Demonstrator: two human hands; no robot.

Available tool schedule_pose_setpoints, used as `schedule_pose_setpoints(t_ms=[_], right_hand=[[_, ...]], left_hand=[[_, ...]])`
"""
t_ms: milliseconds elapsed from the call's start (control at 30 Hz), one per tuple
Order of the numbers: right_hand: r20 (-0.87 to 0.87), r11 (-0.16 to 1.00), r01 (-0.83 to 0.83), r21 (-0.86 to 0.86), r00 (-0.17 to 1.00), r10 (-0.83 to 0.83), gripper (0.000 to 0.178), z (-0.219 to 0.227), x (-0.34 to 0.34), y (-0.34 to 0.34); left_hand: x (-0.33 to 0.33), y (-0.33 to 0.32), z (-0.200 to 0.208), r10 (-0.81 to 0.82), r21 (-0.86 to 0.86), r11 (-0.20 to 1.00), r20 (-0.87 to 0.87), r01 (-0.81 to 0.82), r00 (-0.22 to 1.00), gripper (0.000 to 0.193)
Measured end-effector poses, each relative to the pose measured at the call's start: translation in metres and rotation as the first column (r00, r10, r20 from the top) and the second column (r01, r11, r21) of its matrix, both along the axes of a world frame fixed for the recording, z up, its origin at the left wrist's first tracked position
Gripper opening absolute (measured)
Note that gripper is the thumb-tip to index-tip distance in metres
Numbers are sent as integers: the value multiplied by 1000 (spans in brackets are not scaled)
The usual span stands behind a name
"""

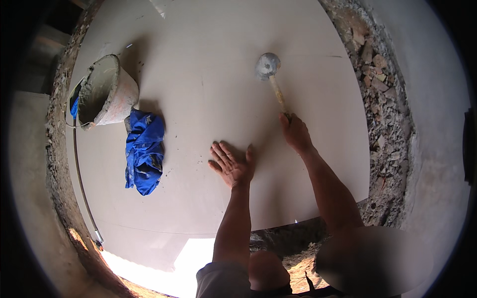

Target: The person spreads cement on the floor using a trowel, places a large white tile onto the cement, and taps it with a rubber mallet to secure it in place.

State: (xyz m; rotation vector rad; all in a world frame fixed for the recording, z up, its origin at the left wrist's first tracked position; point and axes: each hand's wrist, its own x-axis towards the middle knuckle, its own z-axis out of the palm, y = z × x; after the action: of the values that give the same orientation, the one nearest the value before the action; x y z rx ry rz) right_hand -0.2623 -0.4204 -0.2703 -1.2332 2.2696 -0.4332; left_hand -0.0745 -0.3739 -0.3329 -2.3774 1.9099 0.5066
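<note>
My right hand (296, 133) is closed round the wooden handle of a mallet (268, 66), whose round grey head is over the pale floor tiles (213, 94). From this view I cannot tell whether the head touches the surface. To the left of it, my left hand (230, 165) lies flat on the tile with its fingers spread, holding nothing. Farther left lies a crumpled blue cloth (144, 153) with grey smears on it. Beside the cloth, a mortar-caked bucket (119, 94) leans on its side, its opening turned toward the left.
A thin dark rod (80, 171) runs along the left side of the tiles. Broken rubble (380, 89) fills the strip between the tiles and the right wall (432, 124). Past the tiles' near edge, rough dirt (293, 238) shows by my knee. Bright light falls on the near left.
</note>
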Motion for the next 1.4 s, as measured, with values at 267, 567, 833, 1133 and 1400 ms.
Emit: schedule_pose_setpoints(t_ms=[267,567,833,1133,1400], right_hand=[[40,965,167,-201,986,-162,48,-4,-40,6],[103,982,158,-99,984,-148,48,-8,-27,47],[70,965,-255,-53,963,258,39,3,21,37],[17,949,-219,-226,973,228,38,-15,43,4],[-26,955,-269,-122,963,268,37,-17,53,-12]], left_hand=[[-2,0,-3,-4,-35,999,-12,4,1000,99],[-2,0,0,-3,58,998,49,1,999,98],[0,1,0,8,38,999,-3,-8,1000,99],[0,-2,5,7,32,999,-15,-6,1000,98],[-1,-2,4,13,51,999,0,-13,1000,98]])
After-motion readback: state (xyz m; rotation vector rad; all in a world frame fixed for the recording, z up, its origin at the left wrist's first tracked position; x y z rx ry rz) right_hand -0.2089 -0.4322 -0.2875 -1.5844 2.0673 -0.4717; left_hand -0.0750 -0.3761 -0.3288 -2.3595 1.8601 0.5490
